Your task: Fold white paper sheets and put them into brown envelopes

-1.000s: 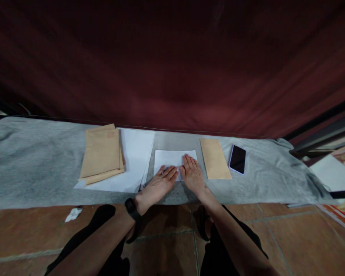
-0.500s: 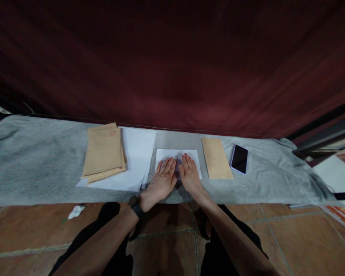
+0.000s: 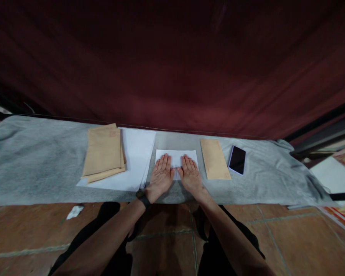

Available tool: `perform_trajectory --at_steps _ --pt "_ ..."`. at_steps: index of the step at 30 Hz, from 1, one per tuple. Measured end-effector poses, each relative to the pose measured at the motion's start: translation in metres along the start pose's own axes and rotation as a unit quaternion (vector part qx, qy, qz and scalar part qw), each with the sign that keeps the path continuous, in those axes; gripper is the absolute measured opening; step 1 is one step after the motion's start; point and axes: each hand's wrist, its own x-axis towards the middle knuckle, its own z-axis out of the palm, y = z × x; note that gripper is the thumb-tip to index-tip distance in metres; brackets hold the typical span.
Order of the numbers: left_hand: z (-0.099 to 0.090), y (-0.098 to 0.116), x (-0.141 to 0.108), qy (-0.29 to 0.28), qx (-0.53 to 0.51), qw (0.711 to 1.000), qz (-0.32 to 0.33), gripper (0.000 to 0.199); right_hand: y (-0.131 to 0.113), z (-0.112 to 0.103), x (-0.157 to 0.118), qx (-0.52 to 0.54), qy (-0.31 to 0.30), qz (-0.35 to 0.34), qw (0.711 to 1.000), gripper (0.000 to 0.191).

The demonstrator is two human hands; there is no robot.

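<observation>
While resting left hand (image 3: 162, 173) and right hand (image 3: 191, 175) side by side, spread flat and pinching nothing, covers much of white paper sheet (image 3: 176, 157). Lies directly beneath both, with long axis left to right, between kraft envelope stack (image 3: 103, 151) at left and single kraft envelope (image 3: 215, 159) at right.

Under dim light, a maroon backdrop (image 3: 172, 69) is standing behind a rumpled gray cloth (image 3: 46, 165) that is lying in a long, narrow band, while a dark bar (image 3: 319, 120) is slanting along the right side and terracotta floor tiles (image 3: 301, 239), divided by pale grout lines (image 3: 28, 252), are filling the foreground.
</observation>
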Motion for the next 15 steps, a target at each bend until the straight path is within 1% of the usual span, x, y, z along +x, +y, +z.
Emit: perform_trajectory --at_steps 6,10,13,15 --pt "0.000 -0.014 -0.002 0.013 0.003 1.000 -0.020 0.061 0.009 -0.001 -0.007 -0.009 0.016 0.020 1.000 0.062" --pt "-0.001 -0.019 -0.004 0.007 0.011 1.000 -0.028 0.061 0.017 -0.003 -0.012 -0.013 0.020 0.026 0.999 0.063" --pt "-0.006 -0.020 -0.006 0.000 0.015 0.999 -0.039 0.060 0.022 -0.004 -0.016 -0.012 0.020 0.035 0.999 0.062" --pt "-0.013 -0.017 -0.008 0.004 0.015 0.999 -0.041 0.059 0.023 -0.007 -0.020 -0.006 0.027 0.043 0.999 0.061"
